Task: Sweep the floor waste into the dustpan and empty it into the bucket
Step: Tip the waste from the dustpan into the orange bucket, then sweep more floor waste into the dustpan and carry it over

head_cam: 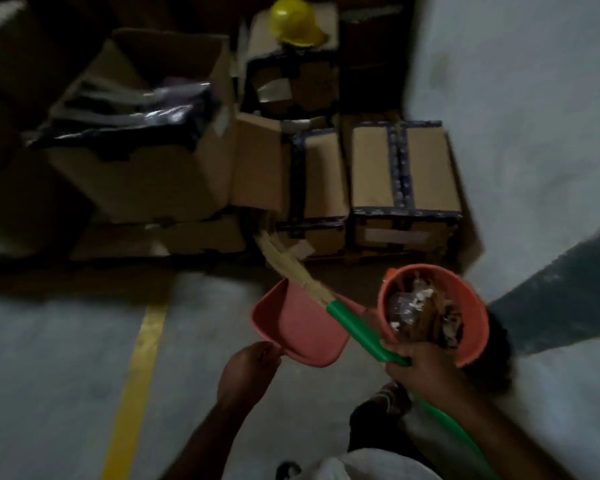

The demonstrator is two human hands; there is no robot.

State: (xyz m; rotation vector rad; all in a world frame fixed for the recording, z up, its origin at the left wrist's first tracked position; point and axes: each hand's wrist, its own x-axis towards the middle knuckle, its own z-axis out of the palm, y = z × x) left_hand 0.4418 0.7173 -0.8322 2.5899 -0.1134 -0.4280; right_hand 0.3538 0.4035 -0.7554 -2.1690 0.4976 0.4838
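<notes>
Pale cloth (329, 465) at the bottom edge is lying nearest the lens, with a sandalled foot (392, 398) showing just beyond it on the grey floor (49, 375). Left hand (246, 372) is closing around the handle end of a pink dustpan (302, 327), holding it raised with its pan facing up; no waste is showing inside it. Right hand (426, 368) is gripping the green handle of a grass broom (357, 327) and seems also to be holding the near rim of an orange bucket (433, 310); exact finger contact is blurred. Broom is lying across the dustpan, bristles pointing up-left toward the boxes. Bucket is sitting just right of the dustpan, holding crumpled paper and plastic waste (420, 313). Yellow floor line (136, 375) is running to the left. Cardboard boxes (402, 168) are standing stacked beyond, a yellow hard hat (297, 22) resting on the farthest.
</notes>
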